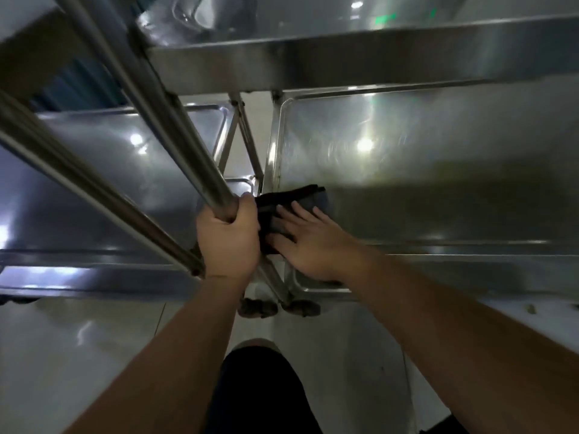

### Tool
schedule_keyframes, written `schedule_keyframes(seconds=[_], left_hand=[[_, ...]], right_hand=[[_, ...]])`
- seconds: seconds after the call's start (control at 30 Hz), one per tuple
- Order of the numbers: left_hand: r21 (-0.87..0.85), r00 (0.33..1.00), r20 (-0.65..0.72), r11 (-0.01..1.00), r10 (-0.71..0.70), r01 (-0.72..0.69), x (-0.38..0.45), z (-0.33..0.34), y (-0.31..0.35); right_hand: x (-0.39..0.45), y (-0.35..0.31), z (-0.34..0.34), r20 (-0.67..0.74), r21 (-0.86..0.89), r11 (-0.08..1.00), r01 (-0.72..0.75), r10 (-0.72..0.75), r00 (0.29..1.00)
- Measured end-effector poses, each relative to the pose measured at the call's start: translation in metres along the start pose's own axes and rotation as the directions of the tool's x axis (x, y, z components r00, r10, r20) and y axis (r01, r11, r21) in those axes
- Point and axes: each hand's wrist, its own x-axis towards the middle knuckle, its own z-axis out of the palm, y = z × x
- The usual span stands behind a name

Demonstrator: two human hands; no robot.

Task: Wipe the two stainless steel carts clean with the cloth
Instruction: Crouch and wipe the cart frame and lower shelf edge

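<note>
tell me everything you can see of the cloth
The cloth is dark, nearly black, with a greyer patch at its far right corner, and looks like soft folded fabric. It lies flat on the near left corner of the right cart's lower shelf, by the shelf's raised rim. The right hand presses on it with straight, spread fingers, covering its near part. The left hand hides its left edge.

Both forearms are bare from the lower frame edge to the wrists; no sleeve, cuff, glove, watch or band covers them. The left hand (227, 238) and the right hand (308, 242) are bare, with short nails on the right hand's fingers (300, 211), and no ring can be made out on either. Below the arms, at the bottom centre, a dark, near-black garment (260, 393) covers the person's leg, with a rounded knee at its upper edge.
</note>
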Motion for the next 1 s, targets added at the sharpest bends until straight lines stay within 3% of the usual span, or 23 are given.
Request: schedule_keyframes(seconds=[0.13, 0.23, 0.37, 0.47, 0.57, 0.63, 0.73, 0.8, 0.9, 1.0], left_hand=[[-0.059, 0.998, -0.041, 0.997, 0.041, -0.043, 0.003, 0.004, -0.006], [-0.065, 0.998, -0.034, 0.996, 0.062, -0.064, 0.001, 0.004, -0.007], [-0.099, 0.997, -0.021, 0.992, 0.074, -0.076, 0.003, 0.005, -0.011], [-0.100, 0.993, -0.032, 0.988, 0.114, -0.117, 0.006, 0.004, -0.015], [-0.116, 0.989, -0.049, 0.983, 0.139, -0.143, 0.006, 0.005, -0.014], [-0.118, 0.989, -0.051, 0.983, 0.137, -0.142, 0.006, 0.005, -0.013], [-0.145, 0.989, -0.040, 0.979, 0.142, -0.146, 0.005, 0.007, -0.012], [-0.151, 0.990, -0.035, 0.978, 0.140, -0.144, 0.004, 0.006, -0.011], [-0.152, 0.990, -0.034, 0.978, 0.138, -0.142, 0.003, 0.007, -0.011], [-0.161, 0.990, -0.033, 0.977, 0.139, -0.142, 0.004, 0.007, -0.010]], right_hand=[[-0.027, 0.039, 0.000, -0.144, -0.117, 0.990, -0.077, 0.060, 0.988], [-0.027, 0.088, -0.028, -0.217, -0.145, 0.966, -0.216, 0.182, 0.959], [0.022, 0.120, -0.059, -0.355, -0.111, 0.927, -0.357, 0.299, 0.886], [0.070, 0.106, -0.066, -0.341, -0.095, 0.920, -0.381, 0.329, 0.880], [0.091, 0.075, -0.059, -0.261, -0.182, 0.940, -0.289, 0.237, 0.936], [0.076, 0.053, -0.044, -0.188, -0.251, 0.960, -0.121, 0.074, 0.979], [0.033, 0.046, -0.020, -0.061, -0.258, 0.949, 0.183, -0.205, 0.977], [0.024, 0.062, -0.026, -0.020, -0.248, 0.943, 0.223, -0.235, 0.972], [0.052, 0.093, -0.055, -0.213, -0.287, 0.958, 0.014, -0.078, 0.974], [0.107, 0.107, -0.086, -0.374, -0.177, 0.958, -0.226, 0.146, 0.916]])
